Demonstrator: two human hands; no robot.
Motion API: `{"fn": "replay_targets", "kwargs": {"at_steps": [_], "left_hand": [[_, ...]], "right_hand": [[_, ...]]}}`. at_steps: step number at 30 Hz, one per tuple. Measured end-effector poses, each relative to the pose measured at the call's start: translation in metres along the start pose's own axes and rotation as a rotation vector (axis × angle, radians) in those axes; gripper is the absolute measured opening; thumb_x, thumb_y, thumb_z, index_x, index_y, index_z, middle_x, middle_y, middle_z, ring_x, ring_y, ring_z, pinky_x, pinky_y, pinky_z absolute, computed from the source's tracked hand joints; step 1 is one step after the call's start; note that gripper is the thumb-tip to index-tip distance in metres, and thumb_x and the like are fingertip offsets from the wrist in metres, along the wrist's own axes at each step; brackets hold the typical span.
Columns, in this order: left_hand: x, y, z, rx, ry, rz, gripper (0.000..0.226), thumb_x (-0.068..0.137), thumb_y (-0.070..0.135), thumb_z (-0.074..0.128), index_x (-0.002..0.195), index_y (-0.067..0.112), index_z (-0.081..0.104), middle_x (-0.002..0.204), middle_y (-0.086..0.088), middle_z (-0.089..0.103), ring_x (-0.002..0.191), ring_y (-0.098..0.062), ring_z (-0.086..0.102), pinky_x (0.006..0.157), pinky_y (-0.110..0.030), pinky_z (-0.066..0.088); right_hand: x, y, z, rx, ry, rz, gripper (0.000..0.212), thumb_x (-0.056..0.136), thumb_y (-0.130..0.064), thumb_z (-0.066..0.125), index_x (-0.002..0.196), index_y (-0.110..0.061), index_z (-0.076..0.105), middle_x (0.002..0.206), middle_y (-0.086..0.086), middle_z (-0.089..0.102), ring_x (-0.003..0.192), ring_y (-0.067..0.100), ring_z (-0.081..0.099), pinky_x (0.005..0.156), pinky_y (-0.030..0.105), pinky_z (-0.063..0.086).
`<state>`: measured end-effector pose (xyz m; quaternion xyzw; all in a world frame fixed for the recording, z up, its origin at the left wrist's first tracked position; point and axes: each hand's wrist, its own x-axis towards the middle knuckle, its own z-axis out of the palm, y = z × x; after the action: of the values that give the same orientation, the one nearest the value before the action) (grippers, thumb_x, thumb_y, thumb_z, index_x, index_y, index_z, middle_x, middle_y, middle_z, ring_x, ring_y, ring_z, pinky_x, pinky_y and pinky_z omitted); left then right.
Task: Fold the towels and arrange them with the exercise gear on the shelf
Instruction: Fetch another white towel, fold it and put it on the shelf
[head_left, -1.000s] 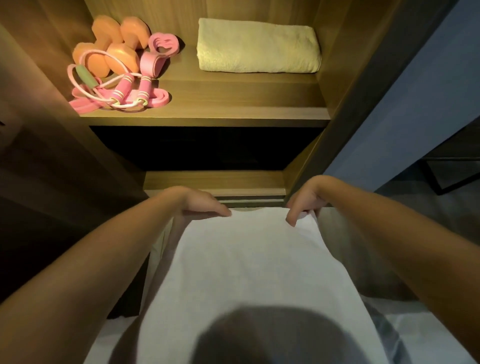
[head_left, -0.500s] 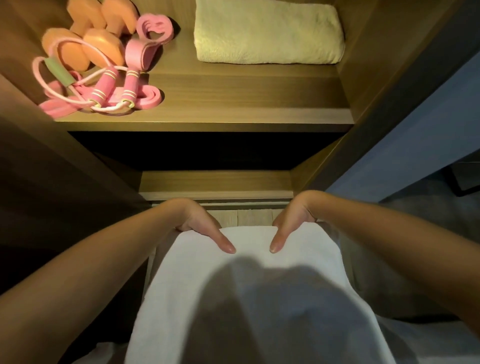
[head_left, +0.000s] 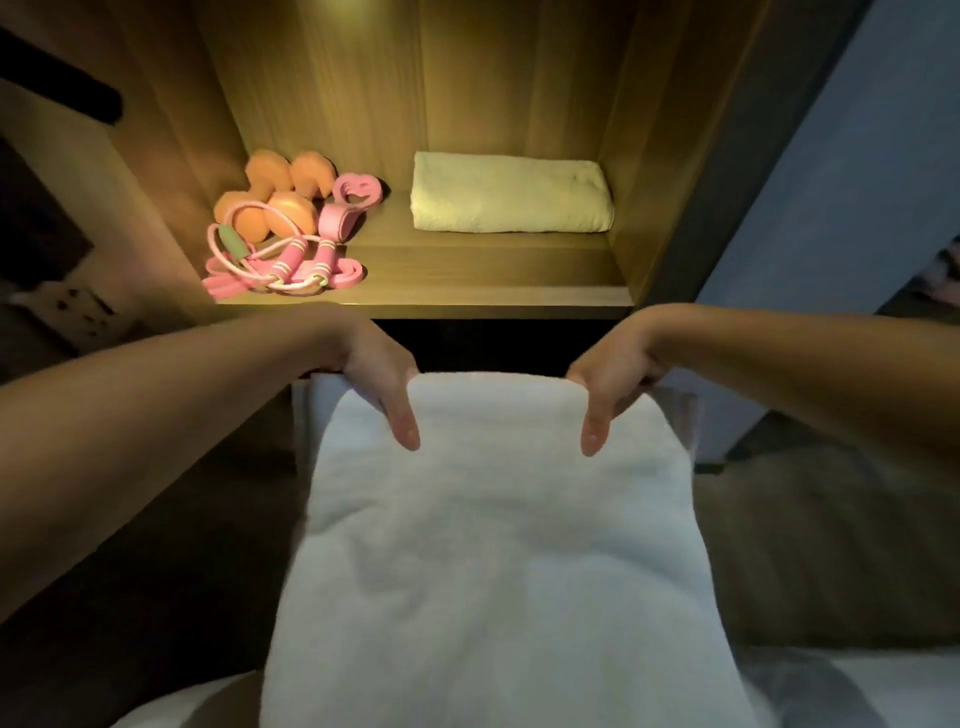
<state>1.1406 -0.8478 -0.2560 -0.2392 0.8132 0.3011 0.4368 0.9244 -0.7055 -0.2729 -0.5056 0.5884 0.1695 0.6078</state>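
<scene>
Pinched at its far folded edge, the white towel (head_left: 493, 545) is held by the left hand (head_left: 382, 384) at ten o'clock and the right hand (head_left: 605, 395) at two o'clock, with a thumb on top and the other fingers hidden beneath. A yellow towel (head_left: 511, 200) is already laid folded on the shelf (head_left: 467, 270) at one o'clock, with the gear (head_left: 280, 244) at eleven. The white towel's folding is judged unfinished, and its shelving is left.
</scene>
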Motion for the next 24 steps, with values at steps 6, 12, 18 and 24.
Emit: {"fn": "replay_targets", "kwargs": {"at_steps": [6, 12, 18, 24], "left_hand": [[-0.08, 0.024, -0.033, 0.383, 0.907, -0.08, 0.038, 0.081, 0.049, 0.073, 0.102, 0.018, 0.066, 0.083, -0.001, 0.061, 0.078, -0.02, 0.057, 0.061, -0.03, 0.041], [-0.089, 0.034, -0.017, 0.536, 1.067, -0.103, 0.042, 0.082, 0.053, 0.069, 0.103, 0.017, 0.067, 0.083, -0.003, 0.061, 0.076, -0.022, 0.058, 0.063, -0.031, 0.046], [-0.103, 0.044, -0.037, 0.281, 0.508, -0.241, 0.046, 0.074, 0.06, 0.074, 0.101, 0.025, 0.061, 0.096, 0.009, 0.065, 0.081, -0.008, 0.06, 0.058, -0.023, 0.044], [-0.094, 0.036, -0.052, 0.503, 1.092, -0.201, 0.033, 0.084, 0.05, 0.069, 0.098, 0.019, 0.065, 0.07, 0.007, 0.051, 0.066, -0.017, 0.052, 0.055, -0.028, 0.038]], "right_hand": [[-0.094, -0.04, -0.006, -0.449, 1.011, 0.026, 0.029, 0.079, -0.023, 0.08, 0.101, -0.008, 0.069, 0.098, 0.009, 0.07, 0.088, 0.025, 0.063, 0.077, 0.033, 0.051], [-0.112, -0.04, 0.012, -0.647, 1.243, 0.124, 0.026, 0.083, -0.031, 0.076, 0.096, -0.009, 0.07, 0.08, 0.006, 0.06, 0.078, 0.026, 0.059, 0.058, 0.02, 0.04], [-0.126, -0.046, -0.002, -0.344, 0.738, 0.242, 0.042, 0.072, -0.039, 0.085, 0.103, -0.017, 0.068, 0.097, 0.001, 0.072, 0.094, 0.024, 0.068, 0.083, 0.035, 0.059], [-0.119, -0.046, -0.015, -0.498, 1.287, 0.09, 0.024, 0.083, -0.029, 0.076, 0.099, -0.012, 0.07, 0.081, 0.002, 0.062, 0.07, 0.017, 0.059, 0.062, 0.03, 0.05]]}}
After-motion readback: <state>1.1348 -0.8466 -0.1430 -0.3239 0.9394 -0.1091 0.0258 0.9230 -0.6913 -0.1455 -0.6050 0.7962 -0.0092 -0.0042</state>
